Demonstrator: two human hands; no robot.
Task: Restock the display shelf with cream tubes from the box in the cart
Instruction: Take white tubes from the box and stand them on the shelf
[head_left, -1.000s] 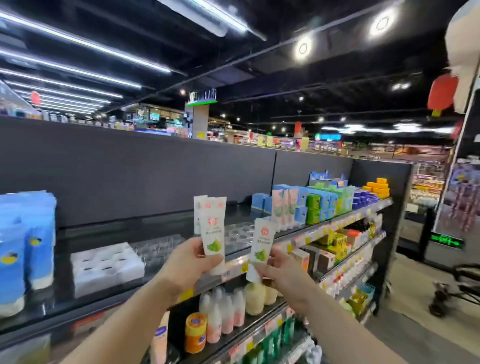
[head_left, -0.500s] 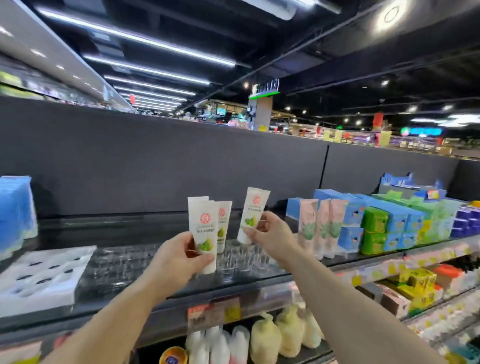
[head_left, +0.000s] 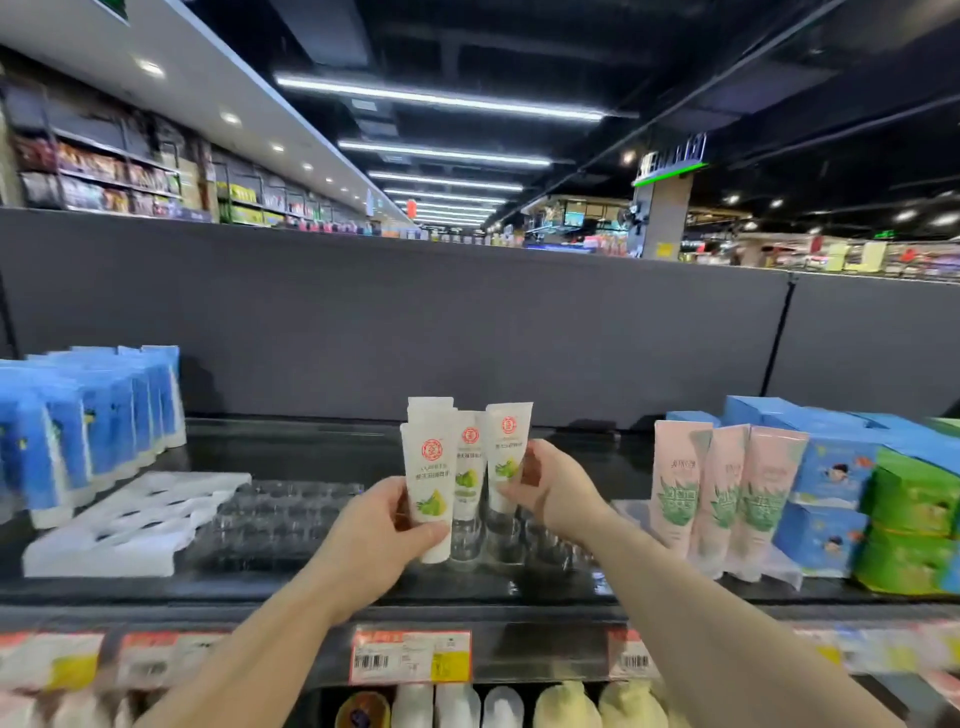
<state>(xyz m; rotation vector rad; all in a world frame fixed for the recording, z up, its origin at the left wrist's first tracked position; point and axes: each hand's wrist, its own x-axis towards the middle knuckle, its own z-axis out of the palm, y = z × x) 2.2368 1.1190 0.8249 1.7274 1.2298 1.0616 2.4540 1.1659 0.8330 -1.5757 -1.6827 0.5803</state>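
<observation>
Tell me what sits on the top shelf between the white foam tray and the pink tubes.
In the head view, a clear plastic slotted tray lies there, with both hands holding white cream tubes above it.

My left hand (head_left: 371, 540) hides the base of the front cream tube (head_left: 430, 483), which covers another tube behind. The label print is too blurred to read. The lower-shelf bottles (head_left: 457, 706) are cut off by the bottom edge.

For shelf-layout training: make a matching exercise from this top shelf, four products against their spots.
Things:
1. blue packs
2. pink tubes
3. white foam tray
4. green boxes

Places:
A. far right end
B. lying flat, left of the clear tray
C. standing at far left
D. standing just right of the right hand

Pairs: 1-C, 2-D, 3-B, 4-A
</observation>
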